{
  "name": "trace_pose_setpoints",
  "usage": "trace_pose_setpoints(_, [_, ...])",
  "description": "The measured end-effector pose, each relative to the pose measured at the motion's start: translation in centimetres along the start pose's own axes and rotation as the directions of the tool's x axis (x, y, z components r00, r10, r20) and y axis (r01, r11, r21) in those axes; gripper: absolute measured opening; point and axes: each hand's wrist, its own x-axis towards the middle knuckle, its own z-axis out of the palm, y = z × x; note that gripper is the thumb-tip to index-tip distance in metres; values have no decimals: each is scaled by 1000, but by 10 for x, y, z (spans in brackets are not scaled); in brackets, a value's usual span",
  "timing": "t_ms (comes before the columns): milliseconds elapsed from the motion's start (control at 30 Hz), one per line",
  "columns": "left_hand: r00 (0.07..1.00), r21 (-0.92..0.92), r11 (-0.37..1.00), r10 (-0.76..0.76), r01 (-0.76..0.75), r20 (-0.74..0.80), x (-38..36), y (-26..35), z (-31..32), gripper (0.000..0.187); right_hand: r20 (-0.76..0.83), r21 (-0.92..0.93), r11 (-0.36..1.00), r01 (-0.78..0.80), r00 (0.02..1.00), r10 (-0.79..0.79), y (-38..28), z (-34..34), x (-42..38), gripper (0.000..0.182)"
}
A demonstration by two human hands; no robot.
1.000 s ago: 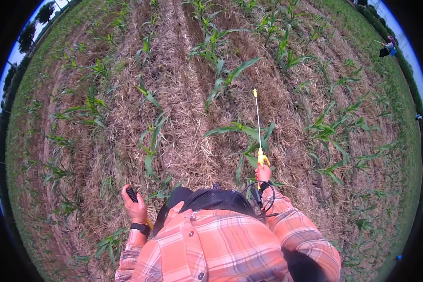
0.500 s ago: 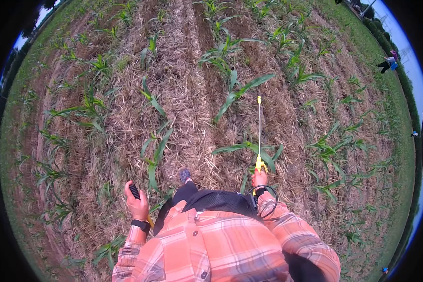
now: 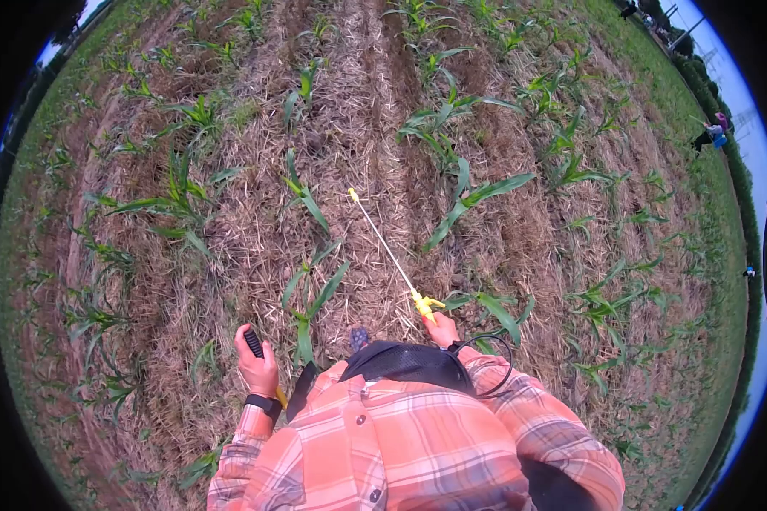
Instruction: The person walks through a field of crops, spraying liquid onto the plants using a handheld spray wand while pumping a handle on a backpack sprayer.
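Note:
My right hand is wrapped round the yellow handle of a spray wand. The thin wand slants up and left, its yellow nozzle tip over the straw between two rows of young corn plants. A dark hose loops beside my right wrist. At the lower left, my left hand grips a black ribbed pump handle; a yellow lever part shows below, near the wristband. The nearest corn plant stands between my hands, ahead of my body. Whatever the handle connects to is hidden by my body.
Rows of young corn plants run ahead through straw-covered soil. One shoe shows just ahead of my waist. People stand far off at the right edge of the field, near a line of trees.
My right hand has swung the wand leftward, from pointing straight ahead to slanting left over the gap between rows. The plants have shifted slightly right and down in view. My left hand keeps its grip.

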Motion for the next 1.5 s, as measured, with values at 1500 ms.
trace_pose_setpoints(1500, [990, -58, 998, -2, 10, 141, 295, 142, 250, 40, -238, 770, 620, -153, 832, 501, -11, -234, 369, 25])
